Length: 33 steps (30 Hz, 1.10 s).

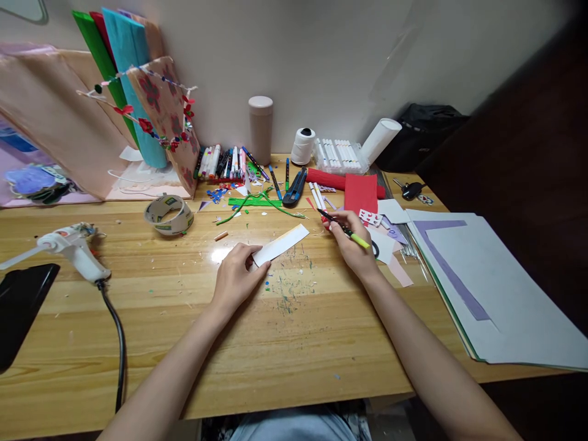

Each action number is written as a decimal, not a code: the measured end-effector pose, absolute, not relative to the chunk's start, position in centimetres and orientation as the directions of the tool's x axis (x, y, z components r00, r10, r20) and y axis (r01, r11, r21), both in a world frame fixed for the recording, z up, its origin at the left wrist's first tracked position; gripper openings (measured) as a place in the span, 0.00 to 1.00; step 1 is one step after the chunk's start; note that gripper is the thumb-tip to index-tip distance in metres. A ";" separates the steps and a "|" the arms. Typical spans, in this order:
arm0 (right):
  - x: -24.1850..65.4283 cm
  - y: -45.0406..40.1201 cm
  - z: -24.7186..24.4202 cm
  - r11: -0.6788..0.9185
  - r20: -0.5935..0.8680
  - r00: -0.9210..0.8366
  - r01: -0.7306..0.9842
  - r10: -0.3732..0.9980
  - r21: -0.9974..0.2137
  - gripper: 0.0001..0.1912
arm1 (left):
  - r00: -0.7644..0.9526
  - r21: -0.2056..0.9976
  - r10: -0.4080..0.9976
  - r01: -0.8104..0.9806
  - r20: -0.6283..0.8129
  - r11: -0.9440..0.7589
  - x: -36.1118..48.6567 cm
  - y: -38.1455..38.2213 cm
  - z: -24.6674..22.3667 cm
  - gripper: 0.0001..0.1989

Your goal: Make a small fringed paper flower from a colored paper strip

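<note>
My left hand (239,272) pinches the left end of a white paper strip (282,244), which slants up to the right above the wooden table (257,367). In my right hand (353,242) is a black marker with a yellow-green end (358,239); its dark tip points up and left, apart from the strip. Under and beside the strip the wood carries dark cut or ink marks. Beyond the strip lie a green paper band (255,201) and a blue-black box cutter (294,187).
A tape roll (169,214) and a corded glue gun (76,248) are at the left. Markers (223,162), a tumbler (261,131) and a thread spool (303,147) line the back. Red paper (361,195) and stacked white sheets (514,288) are at the right.
</note>
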State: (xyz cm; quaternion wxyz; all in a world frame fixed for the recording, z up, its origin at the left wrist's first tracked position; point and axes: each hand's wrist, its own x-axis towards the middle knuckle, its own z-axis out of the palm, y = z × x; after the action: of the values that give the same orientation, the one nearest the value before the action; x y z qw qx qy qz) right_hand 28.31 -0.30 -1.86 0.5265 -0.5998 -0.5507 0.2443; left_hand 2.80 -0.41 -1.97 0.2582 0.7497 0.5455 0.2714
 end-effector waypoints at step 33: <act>27.8 0.3 -2.9 0.122 0.101 0.260 -0.067 0.960 -0.990 0.19 | 0.338 0.616 0.936 0.719 0.092 -0.321 2.4 -0.5 -1.1 0.14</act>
State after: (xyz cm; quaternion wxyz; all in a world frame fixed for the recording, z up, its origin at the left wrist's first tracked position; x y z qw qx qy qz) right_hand 27.78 0.34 -2.89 0.6079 -0.5105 -0.4376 0.4224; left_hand 2.44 -0.50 -1.05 0.2427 0.7812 0.5299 0.2236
